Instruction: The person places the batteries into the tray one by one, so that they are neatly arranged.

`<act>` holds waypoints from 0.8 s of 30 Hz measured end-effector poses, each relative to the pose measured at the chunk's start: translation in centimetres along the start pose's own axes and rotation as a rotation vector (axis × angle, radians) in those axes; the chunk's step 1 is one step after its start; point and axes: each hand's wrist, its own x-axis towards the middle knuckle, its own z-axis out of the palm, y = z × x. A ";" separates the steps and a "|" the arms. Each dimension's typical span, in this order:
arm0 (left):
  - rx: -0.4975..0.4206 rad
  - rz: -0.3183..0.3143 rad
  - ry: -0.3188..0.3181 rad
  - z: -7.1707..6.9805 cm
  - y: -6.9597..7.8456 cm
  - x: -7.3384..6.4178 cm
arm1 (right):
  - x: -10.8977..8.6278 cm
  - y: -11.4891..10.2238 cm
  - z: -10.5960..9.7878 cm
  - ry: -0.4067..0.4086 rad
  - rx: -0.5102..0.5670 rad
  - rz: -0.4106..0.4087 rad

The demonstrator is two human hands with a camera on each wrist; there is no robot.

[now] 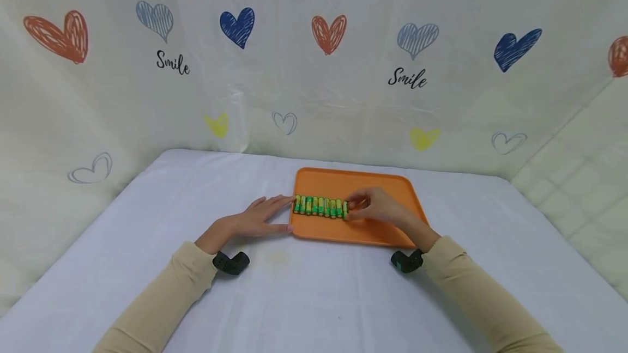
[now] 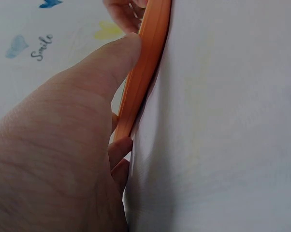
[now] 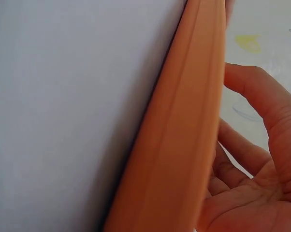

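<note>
Green-and-yellow batteries [image 1: 321,206] stand side by side in a row at the left part of an orange tray [image 1: 378,230]. At the row's right end my right hand [image 1: 378,205] bends its fingers and thumb around the last battery [image 1: 345,210], pinching it. In the right wrist view the tray's side hides the fingertips and battery. My left hand [image 1: 257,218] lies at the tray's left rim with fingers extended, the forefinger reaching the leftmost battery. The left wrist view shows the left thumb [image 2: 121,55] against the tray's outer wall [image 2: 148,63].
A white cloth [image 1: 314,298] covers the table beneath the tray. Behind it hangs a pale sheet [image 1: 284,86] printed with hearts and "Smile". Black wrist devices [image 1: 231,263] sit at both cuffs, over the cloth in front of the tray.
</note>
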 end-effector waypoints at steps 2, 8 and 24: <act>-0.002 0.000 -0.001 0.0 0.0 0.0 | 0.0 -0.1 0.1 -0.006 -0.008 -0.010; -0.003 -0.002 0.003 -0.1 -0.2 0.0 | 0.3 -0.3 0.4 0.005 -0.027 -0.024; 0.003 -0.016 0.001 0.0 -0.8 -0.2 | -0.4 0.1 0.7 0.058 0.130 0.078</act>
